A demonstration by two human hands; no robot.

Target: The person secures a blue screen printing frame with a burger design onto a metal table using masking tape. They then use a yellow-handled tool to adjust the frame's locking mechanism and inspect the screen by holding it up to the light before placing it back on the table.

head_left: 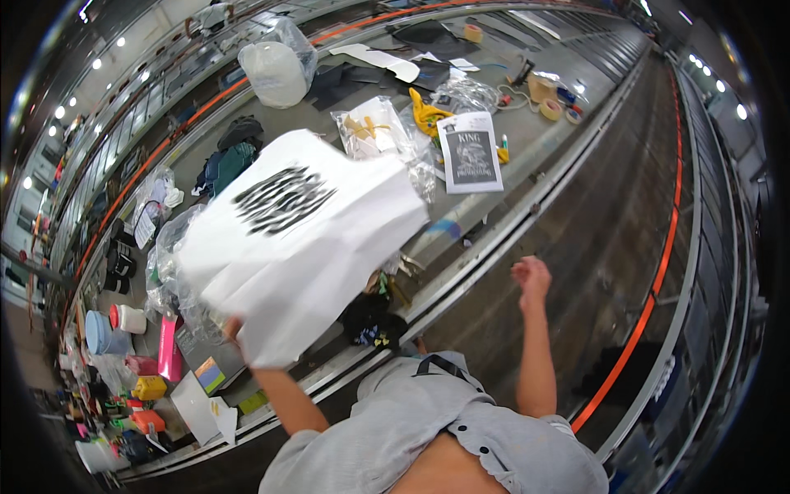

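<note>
A white T-shirt [354,198] with a blurred black print on it spreads over the table in front of me, its fabric creased. At its near left corner is my left hand [234,329], fingers partly hidden by the cloth and closed on the edge. My right hand [532,278] is raised past the table's edge, above the floor, well apart from the shirt. Its fingers are curled in, with nothing visible in them. Beyond the shirt lies a printed sheet [471,154] with a dark picture, near a yellow cloth [428,114].
A metal rail [485,261] runs along the table's near edge. A white plastic jug [276,74] in clear film stands at the back. Tape rolls [550,109] lie far right. Tubs, a pink box [169,349] and a white board [194,408] crowd the left.
</note>
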